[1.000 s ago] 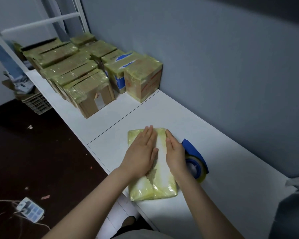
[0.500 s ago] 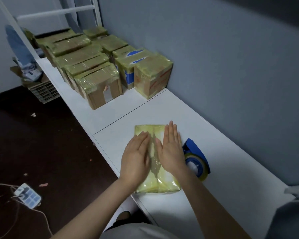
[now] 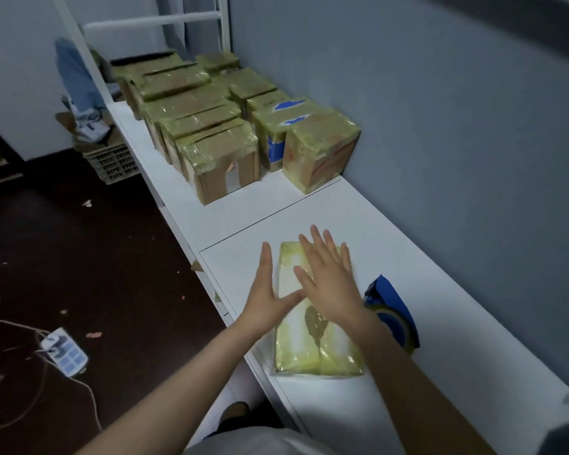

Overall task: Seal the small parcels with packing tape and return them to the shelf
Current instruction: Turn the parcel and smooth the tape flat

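A white power strip (image 3: 64, 355) lies on the dark floor, left of the long white table (image 3: 424, 264). At the table's far end stand rows of brown cardboard boxes wrapped in yellowish tape (image 3: 217, 152). Nearer, the left hand (image 3: 265, 300) is flat with straight fingers along the left edge of a flat parcel sealed in glossy yellowish tape (image 3: 312, 349), which lies on the table. The right hand (image 3: 329, 280) is spread, fingers apart, over the parcel's far half. A blue tape dispenser (image 3: 391, 307) sits just beside the parcel's right edge.
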